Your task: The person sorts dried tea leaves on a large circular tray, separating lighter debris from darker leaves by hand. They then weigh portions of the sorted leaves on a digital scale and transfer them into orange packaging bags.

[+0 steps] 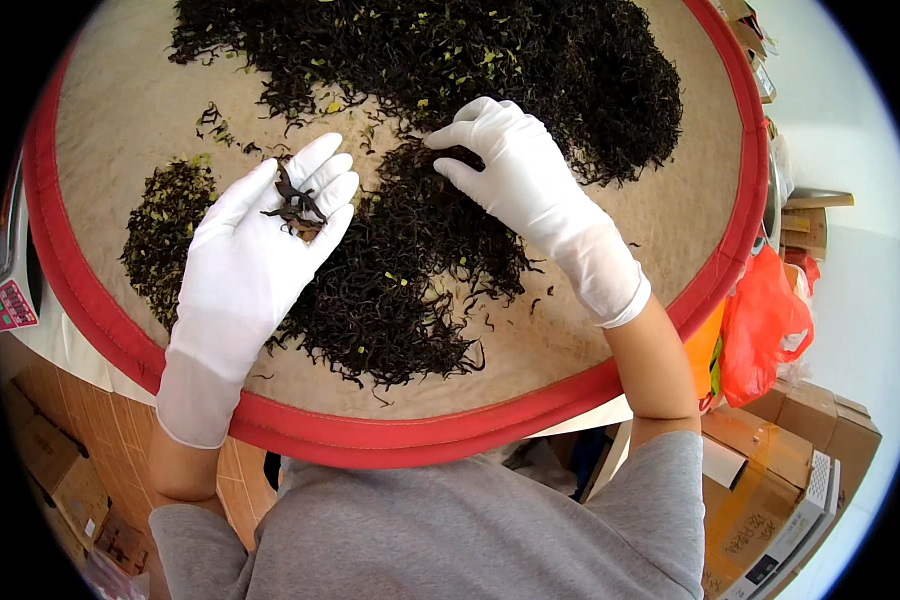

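Both of my hands wear white gloves. My left hand point(255, 245) is turned palm up over the near-left part of a round tray, fingers lightly cupped. A few dark, twisted tea leaves point(295, 203) lie across its fingers and palm. My right hand point(505, 160) hovers palm down at the upper edge of the nearer dark tea pile point(390, 290). A small gap shows between its thumb and forefinger, with nothing visible in it; its other fingers curl under, partly hidden. Left of my left hand sits a smaller heap of yellowish-green and brown pieces point(165, 235).
A large dark tea heap point(570, 70) with yellow-green bits covers the tray's far side. The beige tray has a raised red rim point(410, 440). Cardboard boxes point(760, 450) and a red plastic bag point(765, 315) stand to the right. At the left edge is a device with a pink panel point(15, 305).
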